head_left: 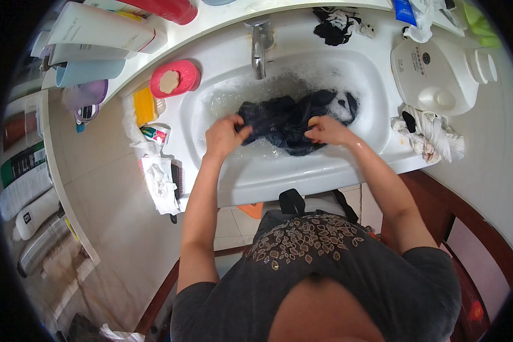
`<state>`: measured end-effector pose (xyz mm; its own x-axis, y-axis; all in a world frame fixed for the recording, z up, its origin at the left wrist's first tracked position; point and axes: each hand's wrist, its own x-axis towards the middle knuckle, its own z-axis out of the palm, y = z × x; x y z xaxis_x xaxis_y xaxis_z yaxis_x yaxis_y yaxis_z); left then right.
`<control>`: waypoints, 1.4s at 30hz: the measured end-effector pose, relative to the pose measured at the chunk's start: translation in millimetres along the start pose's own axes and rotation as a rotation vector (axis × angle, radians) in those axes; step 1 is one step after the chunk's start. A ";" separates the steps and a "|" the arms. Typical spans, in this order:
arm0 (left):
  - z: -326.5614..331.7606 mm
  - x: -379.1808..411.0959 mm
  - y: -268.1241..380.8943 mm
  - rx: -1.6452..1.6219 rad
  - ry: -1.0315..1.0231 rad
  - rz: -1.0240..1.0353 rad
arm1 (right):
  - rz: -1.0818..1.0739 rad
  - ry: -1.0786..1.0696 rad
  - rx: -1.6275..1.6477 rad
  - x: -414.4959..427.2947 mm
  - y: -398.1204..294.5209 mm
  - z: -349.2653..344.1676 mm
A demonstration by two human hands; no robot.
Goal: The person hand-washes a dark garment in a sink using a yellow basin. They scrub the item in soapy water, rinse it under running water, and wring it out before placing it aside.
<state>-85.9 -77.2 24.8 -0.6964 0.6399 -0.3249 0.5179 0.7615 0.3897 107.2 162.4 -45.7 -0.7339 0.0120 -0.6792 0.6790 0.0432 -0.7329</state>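
Observation:
A dark, wet garment [282, 119] lies partly under sudsy water in a white washbasin [256, 181]. At the garment's left end, my left hand [225, 136] has its fingers and thumb on the cloth, slightly blurred; whether they are closed on it is hard to see. My right hand [325, 130] pinches the right part of the garment near its front edge. White foam [341, 107] sits on the cloth at the right. A chrome faucet [259, 51] reaches over the back of the basin, beyond both hands.
A pink soap dish [190, 79] stands left of the basin, with a yellow soap bar [144, 106] and a brush [176, 181] nearer me. A large white jug [431, 81] and white cloths [438, 132] occupy the right rim. Black-and-white cloth [335, 25] lies behind the basin.

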 end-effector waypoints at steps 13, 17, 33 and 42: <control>81.4 56.5 -19.5 0.100 0.017 0.092 | -0.073 0.039 -1.123 81.0 -45.6 -33.1; 52.0 44.1 -30.0 -0.651 0.097 0.061 | -0.068 -0.086 -1.038 68.8 -43.1 -54.6; -124.5 -53.4 23.2 -0.537 0.224 0.203 | -0.982 0.169 -0.938 8.1 -93.3 -79.3; -88.3 -48.4 8.9 0.014 0.613 0.184 | -0.627 0.796 -1.104 -49.8 -131.9 -82.5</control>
<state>-91.5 -110.5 120.1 -0.7509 0.5884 0.2999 0.6598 0.6484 0.3797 52.4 238.5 88.1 -0.9574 0.2169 0.1908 0.1677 0.9551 -0.2443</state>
